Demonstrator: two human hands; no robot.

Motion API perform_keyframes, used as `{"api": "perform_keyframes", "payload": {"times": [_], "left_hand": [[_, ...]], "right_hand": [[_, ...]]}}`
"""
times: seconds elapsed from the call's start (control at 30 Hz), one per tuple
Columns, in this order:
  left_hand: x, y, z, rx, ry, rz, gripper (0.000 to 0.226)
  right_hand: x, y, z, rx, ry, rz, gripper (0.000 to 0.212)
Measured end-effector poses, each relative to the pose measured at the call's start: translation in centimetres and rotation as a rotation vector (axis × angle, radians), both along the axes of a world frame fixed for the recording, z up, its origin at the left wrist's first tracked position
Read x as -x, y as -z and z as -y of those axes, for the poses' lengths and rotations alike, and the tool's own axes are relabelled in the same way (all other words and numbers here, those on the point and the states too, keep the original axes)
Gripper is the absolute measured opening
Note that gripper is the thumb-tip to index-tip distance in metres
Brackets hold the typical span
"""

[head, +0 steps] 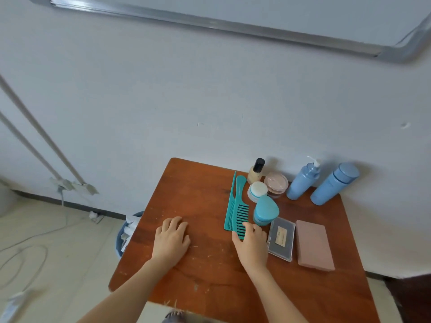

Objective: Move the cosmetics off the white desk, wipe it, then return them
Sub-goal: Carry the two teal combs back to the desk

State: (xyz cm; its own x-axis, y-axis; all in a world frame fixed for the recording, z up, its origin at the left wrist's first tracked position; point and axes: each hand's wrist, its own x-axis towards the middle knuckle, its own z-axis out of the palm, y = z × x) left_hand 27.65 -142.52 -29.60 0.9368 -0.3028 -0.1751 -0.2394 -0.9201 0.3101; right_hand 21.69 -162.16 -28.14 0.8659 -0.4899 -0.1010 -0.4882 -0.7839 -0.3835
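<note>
Two bare hands rest on a reddish-brown scratched wooden tabletop (200,271), not a white desk, and the cosmetics sit grouped at its far right. The left hand (171,238) lies flat, fingers loosely spread, pinching nothing. The right hand (251,244) has its fingers curled over the toothed end of the teal plastic wide-tooth comb (240,206); whether it truly pinches the comb I cannot tell. Touching that comb on its left lies a teal plastic tail comb (229,206); both look light, stiff and flat, best lifted by the spine rather than the teeth. Just right of the grip stands a rounded teal plastic jar (265,210), then a clear-lidded dark compact case (281,238) and a flat dusty-pink palette (314,244), both low and probably slippery, best taken by the edges. Beyond the grip, a beige glass foundation bottle with black cap (255,171) looks fragile; two tall blue plastic bottles (323,180) seem heavier, suited to a whole-hand grasp around the body.
</note>
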Motion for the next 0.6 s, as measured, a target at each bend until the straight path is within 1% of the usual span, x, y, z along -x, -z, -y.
{"api": "perform_keyframes", "payload": {"times": [0.1, 0.17, 0.27, 0.37, 0.6], "left_hand": [[0.4, 0.3, -0.3, -0.017, 0.015, 0.003, 0.043], [0.6, 0.5, -0.4, -0.008, 0.011, -0.006, 0.045], [0.8, 0.7, -0.5, -0.001, 0.019, -0.013, 0.047], [0.6, 0.9, -0.8, -0.007, 0.039, -0.009, 0.048], [-0.3, 0.0, -0.2, -0.038, 0.058, -0.033, 0.045]], "right_hand": [[-1.1, -0.2, -0.7, 0.068, 0.053, -0.059, 0.051], [-1.7, -0.1, -1.4, 0.141, 0.035, -0.113, 0.053], [-2.3, 0.2, -2.1, 0.205, 0.022, -0.125, 0.048], [-2.5, 0.1, -2.0, 0.121, 0.111, -0.090, 0.045], [-2.8, -1.9, -1.4, -0.136, 0.200, -0.139, 0.069]]}}
